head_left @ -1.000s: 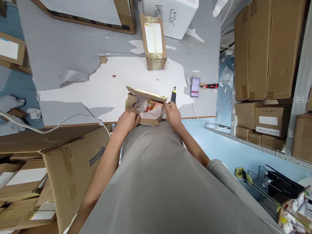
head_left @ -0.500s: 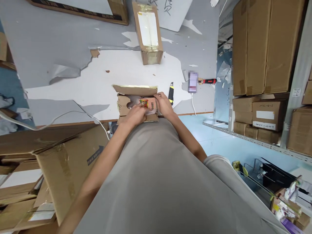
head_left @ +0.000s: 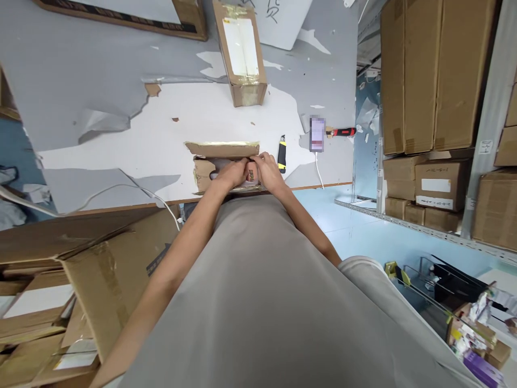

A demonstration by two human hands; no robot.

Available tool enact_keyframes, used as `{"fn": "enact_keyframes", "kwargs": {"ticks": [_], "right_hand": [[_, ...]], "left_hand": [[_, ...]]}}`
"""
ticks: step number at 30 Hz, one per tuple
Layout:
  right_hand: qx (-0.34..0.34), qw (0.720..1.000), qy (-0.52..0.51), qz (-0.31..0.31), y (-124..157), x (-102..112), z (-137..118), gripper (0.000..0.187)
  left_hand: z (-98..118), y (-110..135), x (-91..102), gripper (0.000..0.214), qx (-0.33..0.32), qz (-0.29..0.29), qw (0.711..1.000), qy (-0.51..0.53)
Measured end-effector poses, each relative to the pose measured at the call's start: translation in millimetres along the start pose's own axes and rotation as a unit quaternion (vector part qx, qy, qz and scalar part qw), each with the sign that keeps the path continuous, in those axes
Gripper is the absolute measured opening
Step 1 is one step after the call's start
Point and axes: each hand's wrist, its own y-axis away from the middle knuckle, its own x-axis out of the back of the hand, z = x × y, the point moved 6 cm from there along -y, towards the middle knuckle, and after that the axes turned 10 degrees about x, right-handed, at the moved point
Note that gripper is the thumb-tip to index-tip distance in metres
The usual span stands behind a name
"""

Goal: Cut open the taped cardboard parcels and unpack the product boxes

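An opened small cardboard box [head_left: 204,171] sits at the near edge of the worktable [head_left: 121,161], its far flap folded back. Both hands reach into it. My left hand [head_left: 230,173] curls over a pinkish packet [head_left: 251,175] with a colourful label inside the box. My right hand [head_left: 269,170] grips the same packet from the right side. White wrapping shows under the fingers. A black and yellow utility knife [head_left: 281,153] lies just right of my right hand.
A sealed taped carton [head_left: 241,51] stands farther back on the table. A phone [head_left: 317,133] on a white cable and a red-handled tool [head_left: 343,131] lie at the table's right edge. Flattened cartons [head_left: 81,280] pile at the left; shelves of boxes [head_left: 424,81] rise at the right.
My left hand moved from the box's left flap into the box, meeting my right hand on the packet. The camera view shifted slightly, and the box contents are more covered by my fingers.
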Motion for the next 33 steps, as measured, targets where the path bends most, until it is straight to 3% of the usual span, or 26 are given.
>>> {"fn": "enact_keyframes", "kwargs": {"ticks": [8, 11, 15, 19, 22, 25, 29, 33], "right_hand": [[0.001, 0.999, -0.036, 0.008, 3.3, 8.8, -2.3, 0.059], [0.003, 0.998, -0.05, 0.047, 11.1, 21.6, -5.5, 0.053], [-0.007, 0.982, -0.095, 0.161, 27.1, 52.9, -18.9, 0.046], [-0.007, 0.948, -0.198, 0.25, 38.4, 82.1, -41.2, 0.041], [0.001, 0.922, -0.276, 0.272, 39.1, 97.8, -58.6, 0.046], [0.041, 0.901, -0.342, 0.265, 35.5, 111.7, -76.7, 0.062], [0.085, 0.884, -0.398, 0.228, 29.7, 125.7, -94.7, 0.069], [0.109, 0.886, -0.394, 0.218, 24.7, 140.3, -104.5, 0.051]], "left_hand": [[-30.7, 49.2, 23.8, 0.028, 0.013, 0.08, 0.997, 0.006], [-44.0, 73.9, 41.6, 0.024, -0.009, 0.15, 0.988, 0.045], [-58.6, 106.4, 79.2, 0.022, -0.035, 0.281, 0.942, 0.181], [-75.2, 130.7, 119.3, 0.034, -0.041, 0.37, 0.862, 0.344], [-81.1, 144.4, 147.1, 0.045, -0.08, 0.38, 0.808, 0.444], [-80.4, 158.6, 169.2, 0.05, -0.119, 0.374, 0.776, 0.494], [-74.1, 173.9, 182.3, 0.048, -0.162, 0.34, 0.758, 0.532], [-66.0, 189.7, 188.3, 0.041, -0.206, 0.346, 0.761, 0.508]]}}
